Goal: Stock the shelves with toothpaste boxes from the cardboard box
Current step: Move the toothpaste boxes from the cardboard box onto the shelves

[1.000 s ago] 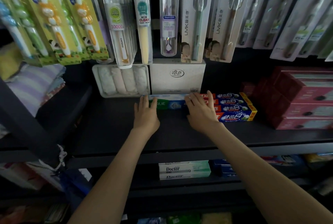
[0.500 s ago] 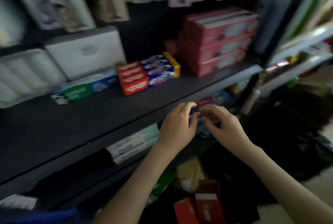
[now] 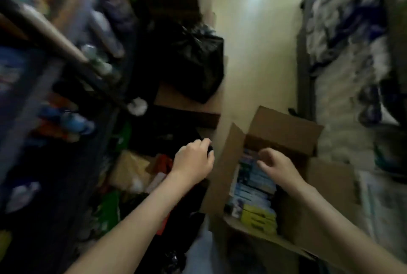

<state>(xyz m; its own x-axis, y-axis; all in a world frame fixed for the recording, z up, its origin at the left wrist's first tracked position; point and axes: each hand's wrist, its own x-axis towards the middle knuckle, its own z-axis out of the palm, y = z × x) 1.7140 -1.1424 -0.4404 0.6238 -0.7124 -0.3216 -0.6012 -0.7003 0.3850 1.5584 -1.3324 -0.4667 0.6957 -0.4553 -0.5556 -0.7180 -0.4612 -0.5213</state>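
Hovering just above the open cardboard box (image 3: 284, 130), the right hand (image 3: 280, 169) has its fingers loosely bent and its thumb spread apart, and it holds nothing. The left hand (image 3: 193, 161) hangs just left of the box's left flap, over a dark heap of goods; its fingers curl downward and nothing shows in its grasp, though blur hides the fingertips. Directly beneath the right hand, the toothpaste boxes (image 3: 253, 188) lie packed side by side inside the cardboard box, blue and white ones under the palm and a few yellow ones (image 3: 258, 214) nearer the wrist. All four flaps stand open. Beyond the left hand a black plastic bag (image 3: 198, 64) sits on brown cardboard. Well to the left of both hands run the dark shelves (image 3: 55, 42), their stock too blurred to tell apart. Past the right hand stretches a pale floor (image 3: 259, 42), with smeared blue-and-white goods (image 3: 348, 31) on its far right side.
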